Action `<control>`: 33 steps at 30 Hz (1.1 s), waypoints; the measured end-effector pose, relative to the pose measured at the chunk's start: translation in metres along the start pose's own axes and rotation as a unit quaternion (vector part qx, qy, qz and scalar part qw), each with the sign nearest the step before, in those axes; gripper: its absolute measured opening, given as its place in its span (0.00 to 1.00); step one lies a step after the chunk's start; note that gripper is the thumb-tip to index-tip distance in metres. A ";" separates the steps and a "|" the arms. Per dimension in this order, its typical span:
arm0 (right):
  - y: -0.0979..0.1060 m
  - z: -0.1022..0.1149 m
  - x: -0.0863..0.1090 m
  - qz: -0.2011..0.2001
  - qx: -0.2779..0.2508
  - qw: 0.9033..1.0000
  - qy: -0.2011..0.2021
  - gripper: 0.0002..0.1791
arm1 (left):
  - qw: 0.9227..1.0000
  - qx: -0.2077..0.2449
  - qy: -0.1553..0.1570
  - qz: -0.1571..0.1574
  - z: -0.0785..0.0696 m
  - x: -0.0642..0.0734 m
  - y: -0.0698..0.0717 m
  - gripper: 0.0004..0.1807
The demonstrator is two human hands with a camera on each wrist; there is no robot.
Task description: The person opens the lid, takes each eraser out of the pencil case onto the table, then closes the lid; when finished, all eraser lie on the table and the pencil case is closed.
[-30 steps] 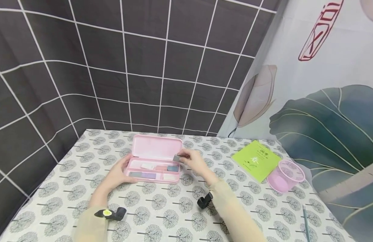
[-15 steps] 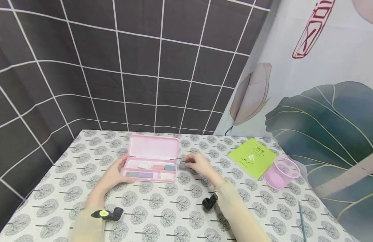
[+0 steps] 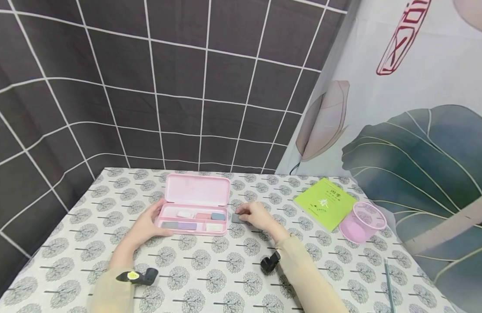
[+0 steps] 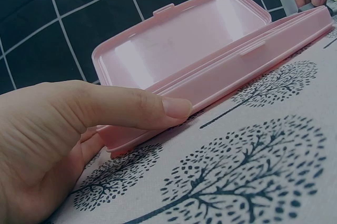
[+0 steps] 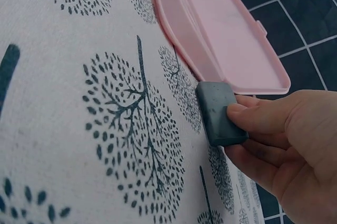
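An open pink pencil case lies on the table with its lid tipped back. Several erasers fill its compartments, among them a white one, a pink one, a blue one and a purple one. My left hand grips the case's left end, thumb along the front wall in the left wrist view. Just right of the case, my right hand pinches a grey eraser between thumb and fingers, at the tabletop. Whether the eraser touches the cloth I cannot tell.
A green book lies to the right, with a pink mesh-sided cup beside it. Near the front right is a slim blue-grey pencil-like stick. A dark gridded curtain hangs behind the tree-print tablecloth.
My right hand has carried the grey eraser from above the case's right end to the tabletop beside it. The left hand keeps its grip on the case. The head view has shifted slightly.
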State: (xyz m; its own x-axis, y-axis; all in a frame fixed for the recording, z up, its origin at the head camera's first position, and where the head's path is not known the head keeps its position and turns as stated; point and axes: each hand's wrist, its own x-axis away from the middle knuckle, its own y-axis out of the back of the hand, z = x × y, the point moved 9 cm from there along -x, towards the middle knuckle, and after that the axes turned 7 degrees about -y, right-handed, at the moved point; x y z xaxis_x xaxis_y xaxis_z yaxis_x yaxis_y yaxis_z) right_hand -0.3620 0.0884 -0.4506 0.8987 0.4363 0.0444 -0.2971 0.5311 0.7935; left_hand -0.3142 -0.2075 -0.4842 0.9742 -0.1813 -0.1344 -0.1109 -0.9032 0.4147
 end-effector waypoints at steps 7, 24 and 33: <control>0.000 -0.001 0.001 -0.004 -0.010 1.000 -0.005 0.12 | 1.000 0.006 0.000 -0.002 -0.002 0.001 -0.001 0.65; 0.003 0.001 0.000 -0.011 -0.021 1.000 0.008 0.22 | 1.000 0.011 0.000 -0.001 0.000 -0.001 0.001 0.65; 0.000 0.000 0.000 -0.007 -0.011 1.000 0.012 0.24 | 1.000 0.010 -0.001 -0.001 0.000 0.000 0.001 0.65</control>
State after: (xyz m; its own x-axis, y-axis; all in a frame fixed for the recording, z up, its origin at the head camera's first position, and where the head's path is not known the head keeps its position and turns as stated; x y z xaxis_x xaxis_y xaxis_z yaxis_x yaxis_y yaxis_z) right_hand -0.3620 0.0885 -0.4509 0.8951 0.4456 0.0181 -0.2911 0.5529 0.7807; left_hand -0.3147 -0.2084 -0.4837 0.9743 -0.1792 -0.1368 -0.1119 -0.9110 0.3969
